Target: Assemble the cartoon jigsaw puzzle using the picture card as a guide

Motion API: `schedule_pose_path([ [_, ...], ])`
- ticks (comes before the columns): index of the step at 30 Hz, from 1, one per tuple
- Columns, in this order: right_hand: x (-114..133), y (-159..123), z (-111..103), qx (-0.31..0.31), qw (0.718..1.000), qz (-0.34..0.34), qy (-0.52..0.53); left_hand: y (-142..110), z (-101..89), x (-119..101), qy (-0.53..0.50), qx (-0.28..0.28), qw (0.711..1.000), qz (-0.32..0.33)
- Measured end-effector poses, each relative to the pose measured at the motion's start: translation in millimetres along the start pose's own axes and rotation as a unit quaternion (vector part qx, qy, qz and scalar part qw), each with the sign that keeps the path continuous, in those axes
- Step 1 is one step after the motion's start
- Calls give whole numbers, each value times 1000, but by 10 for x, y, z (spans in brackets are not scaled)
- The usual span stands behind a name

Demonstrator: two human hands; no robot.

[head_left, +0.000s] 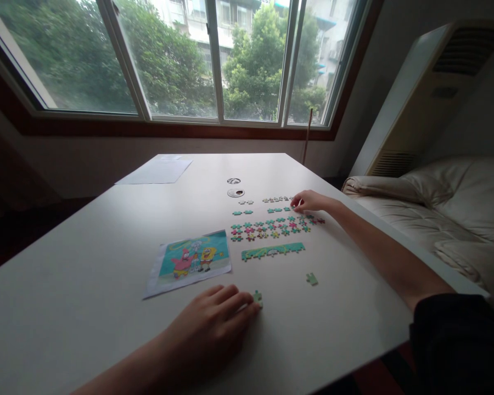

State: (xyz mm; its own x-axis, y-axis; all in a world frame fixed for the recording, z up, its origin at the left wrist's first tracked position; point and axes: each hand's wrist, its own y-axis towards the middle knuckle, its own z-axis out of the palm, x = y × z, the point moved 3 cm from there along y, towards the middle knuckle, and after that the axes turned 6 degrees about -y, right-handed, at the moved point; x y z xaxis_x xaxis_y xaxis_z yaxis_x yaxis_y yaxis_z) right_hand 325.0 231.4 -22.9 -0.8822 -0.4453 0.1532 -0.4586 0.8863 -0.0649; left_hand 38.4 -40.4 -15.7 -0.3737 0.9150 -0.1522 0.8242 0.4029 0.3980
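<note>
My left hand (pixel 214 318) lies flat on the white table (pixel 86 285), fingers stretched out, its fingertips touching a loose green puzzle piece (pixel 258 298). My right hand (pixel 308 201) reaches far over the table and pinches at a piece among the rows of loose puzzle pieces (pixel 271 226). A joined strip of green pieces (pixel 273 251) lies in front of those rows. Another single green piece (pixel 312 278) sits alone nearer to me. A cartoon reference picture (pixel 189 263) lies left of the strip.
A sheet of paper (pixel 156 170) lies at the table's far left. Two small round things (pixel 234 187) sit beyond the pieces. A thin stick (pixel 307 136) leans by the window. A cream sofa (pixel 436 203) and a standing air conditioner (pixel 420 93) are on the right.
</note>
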Motion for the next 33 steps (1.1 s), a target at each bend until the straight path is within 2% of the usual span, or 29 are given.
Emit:
schedule_pose_path([
  [11, -141, -13, 18, 18, 998, 36, 39, -8, 11, 16, 11, 9, 1000, 2],
  [18, -135, -26, 57, 34, 994, 64, 78, -35, 40, 29, 8, 29, 1000, -6],
  [24, -141, -30, 32, 25, 992, 84, 91, -21, 30, 16, 4, 22, 1000, -5],
  [33, -157, -40, 70, 15, 987, 79, 137, -18, 28, 32, 4, 24, 1000, -3],
])
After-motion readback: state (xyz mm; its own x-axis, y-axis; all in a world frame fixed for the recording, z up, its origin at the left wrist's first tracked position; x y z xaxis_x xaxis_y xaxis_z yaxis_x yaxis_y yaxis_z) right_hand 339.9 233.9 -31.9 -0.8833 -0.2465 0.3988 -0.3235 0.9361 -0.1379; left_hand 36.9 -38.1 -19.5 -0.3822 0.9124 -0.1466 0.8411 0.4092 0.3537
